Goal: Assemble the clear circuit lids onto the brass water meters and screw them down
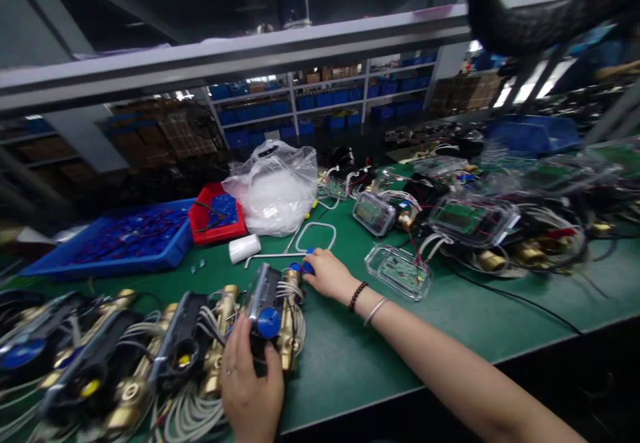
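My left hand (250, 386) grips the near end of a brass meter body (289, 323) with a black module and a blue cap (269, 322), lying on the green bench (380, 356). My right hand (327, 275), with bead and metal bracelets on the wrist, pinches a small blue cap (308, 268) at the far end of that same meter. More brass meters with grey wire bundles (150, 363) lie in a row to the left.
A clear cased circuit module (399, 271) lies right of my right hand. Behind are a white roll (245, 248), a plastic bag (274, 190), a red tray (216, 214), a blue tray (125, 240) and a tangle of wired modules (475, 223).
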{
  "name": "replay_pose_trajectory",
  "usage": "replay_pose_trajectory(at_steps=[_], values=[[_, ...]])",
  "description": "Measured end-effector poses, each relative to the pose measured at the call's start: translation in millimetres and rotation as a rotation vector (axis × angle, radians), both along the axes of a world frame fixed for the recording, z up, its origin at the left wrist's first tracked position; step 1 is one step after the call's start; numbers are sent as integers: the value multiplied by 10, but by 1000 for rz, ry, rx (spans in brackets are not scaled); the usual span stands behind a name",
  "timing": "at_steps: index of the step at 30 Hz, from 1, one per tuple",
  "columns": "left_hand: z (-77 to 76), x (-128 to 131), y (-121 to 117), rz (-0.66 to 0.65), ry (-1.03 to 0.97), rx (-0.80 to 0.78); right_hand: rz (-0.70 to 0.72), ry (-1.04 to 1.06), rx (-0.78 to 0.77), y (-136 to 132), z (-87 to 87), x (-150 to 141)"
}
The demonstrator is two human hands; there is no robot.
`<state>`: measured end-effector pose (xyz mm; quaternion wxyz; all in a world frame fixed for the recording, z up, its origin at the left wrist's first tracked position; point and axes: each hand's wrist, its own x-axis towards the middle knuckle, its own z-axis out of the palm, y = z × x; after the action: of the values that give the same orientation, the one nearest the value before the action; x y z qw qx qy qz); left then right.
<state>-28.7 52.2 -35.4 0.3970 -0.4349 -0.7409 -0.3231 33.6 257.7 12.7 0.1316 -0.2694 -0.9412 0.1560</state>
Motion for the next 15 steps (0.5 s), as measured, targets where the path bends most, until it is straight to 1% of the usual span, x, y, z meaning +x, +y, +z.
replay_pose_trajectory(at_steps=[2,4,6,9,10,11,13,14,15], values=[[13,29,-27,-4,-7,-9,-7,-25,23,16,-123,-35],[52,74,-66,-12,-43,-20,2,6,54,10,-166,-31],[120,132,-105,-30,-113,-17,26,79,76,-11,-116,12],[272,226,-138,-62,-137,66,70,271,72,-169,79,162],[328,255,-142,-92,-123,93,156,415,-36,-274,154,232],[379,280,-145,-132,-109,114,270,479,-168,-403,224,304],[459,315,-155,-210,-100,135,442,471,-392,-691,330,425],[483,325,-164,-237,-96,140,475,487,-463,-830,358,462],[496,333,-177,-250,-89,141,477,511,-514,-952,369,479]])
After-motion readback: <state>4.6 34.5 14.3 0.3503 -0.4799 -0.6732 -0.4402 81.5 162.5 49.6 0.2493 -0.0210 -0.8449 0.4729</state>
